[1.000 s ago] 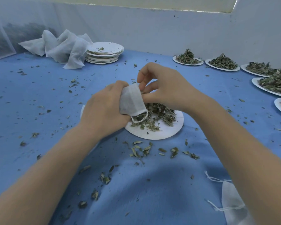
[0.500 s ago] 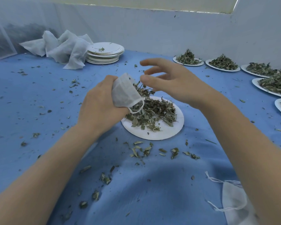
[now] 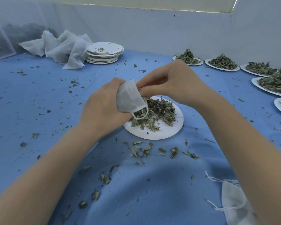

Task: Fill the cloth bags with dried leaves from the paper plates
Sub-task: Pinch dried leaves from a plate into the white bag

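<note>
My left hand (image 3: 102, 109) grips a small white cloth bag (image 3: 130, 99), its mouth turned right and its drawstring loop hanging down. My right hand (image 3: 172, 82) has its fingers curled at the bag's mouth, pinching dried leaves there. Both hands hover over a white paper plate (image 3: 162, 133) on the blue cloth, which carries a loose heap of dried leaves (image 3: 157, 111). The inside of the bag is hidden.
More leaf-filled paper plates (image 3: 222, 64) line the back right and right edge. A stack of used plates (image 3: 104, 53) and crumpled white cloth (image 3: 63, 46) lie at the back left. Another drawstring bag (image 3: 232, 203) lies at the lower right. Leaf scraps (image 3: 141, 151) litter the blue cloth.
My right hand drew back from the bag with its fingers spread, then returned to the bag's mouth with its fingers curled. My left hand tilted the bag up and lowered it again.
</note>
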Demonstrator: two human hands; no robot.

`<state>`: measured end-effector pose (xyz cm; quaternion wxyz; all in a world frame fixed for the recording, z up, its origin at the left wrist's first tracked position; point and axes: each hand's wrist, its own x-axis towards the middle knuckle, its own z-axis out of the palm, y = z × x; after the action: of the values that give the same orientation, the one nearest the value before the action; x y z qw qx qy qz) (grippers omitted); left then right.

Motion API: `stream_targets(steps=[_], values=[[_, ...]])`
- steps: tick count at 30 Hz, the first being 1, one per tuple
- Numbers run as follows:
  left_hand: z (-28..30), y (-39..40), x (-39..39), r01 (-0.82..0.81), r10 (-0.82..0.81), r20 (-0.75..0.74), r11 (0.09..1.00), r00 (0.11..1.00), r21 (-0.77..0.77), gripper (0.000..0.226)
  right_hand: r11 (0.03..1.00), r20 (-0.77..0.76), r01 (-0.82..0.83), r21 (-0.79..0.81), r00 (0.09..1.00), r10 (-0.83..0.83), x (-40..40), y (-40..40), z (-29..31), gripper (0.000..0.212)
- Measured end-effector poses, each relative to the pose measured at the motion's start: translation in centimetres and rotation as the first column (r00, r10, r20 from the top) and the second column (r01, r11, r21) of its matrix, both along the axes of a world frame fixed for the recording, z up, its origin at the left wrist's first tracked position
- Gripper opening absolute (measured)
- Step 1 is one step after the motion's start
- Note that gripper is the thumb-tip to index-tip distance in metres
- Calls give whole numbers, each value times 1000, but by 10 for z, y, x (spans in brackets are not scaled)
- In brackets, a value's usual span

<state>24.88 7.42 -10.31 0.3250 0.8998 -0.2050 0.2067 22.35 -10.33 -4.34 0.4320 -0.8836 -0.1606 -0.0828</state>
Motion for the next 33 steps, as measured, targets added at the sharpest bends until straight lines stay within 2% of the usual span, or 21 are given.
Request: stream_targets(steps=[6, 10, 14, 18, 20, 23, 25, 27, 28, 31, 33], values=[[-2, -5, -5, 15, -13, 38, 999, 999, -52, 51, 999, 81, 38, -27, 996, -36, 1, 22, -5, 19], [-2, -5, -6, 13, -7, 73, 996, 997, -89, 54, 1000, 33, -2, -2, 999, 2, 1, 27, -8, 17], [0, -3, -3, 4, 0, 38, 993, 999, -117, 49, 994, 38, 14, 105, 999, -18, 2, 21, -4, 13], [0, -1, -1, -6, 9, 18, 989, 1000, -149, 46, 932, -19, 2, 363, 1000, 5, 3, 17, -1, 10], [0, -1, 0, -14, 18, 23, 984, 1000, -175, 49, 922, -76, -3, 387, 996, 35, 2, 16, -2, 9], [2, -1, -2, 11, 3, 75, 981, 997, -192, 52, 964, -124, -21, 266, 991, 56, 0, 19, -3, 10], [2, -2, -4, 19, -3, 107, 988, 994, -153, 52, 999, -44, 22, 41, 999, -20, 0, 21, -2, 14], [2, -3, -6, 18, -5, 131, 995, 991, -99, 50, 970, 55, 85, -228, 996, -75, 1, 24, 0, 15], [2, -4, -7, 22, -11, 142, 997, 990, -78, 50, 950, 67, 96, -296, 995, -80, 0, 25, 1, 15], [2, -3, -7, 33, -27, 157, 999, 987, -40, 52, 962, 37, 71, -265, 997, -63, -3, 26, 1, 18], [2, -2, -6, 39, -27, 145, 996, 989, -81, 53, 988, 40, 75, -131, 997, -71, -3, 25, 1, 17]])
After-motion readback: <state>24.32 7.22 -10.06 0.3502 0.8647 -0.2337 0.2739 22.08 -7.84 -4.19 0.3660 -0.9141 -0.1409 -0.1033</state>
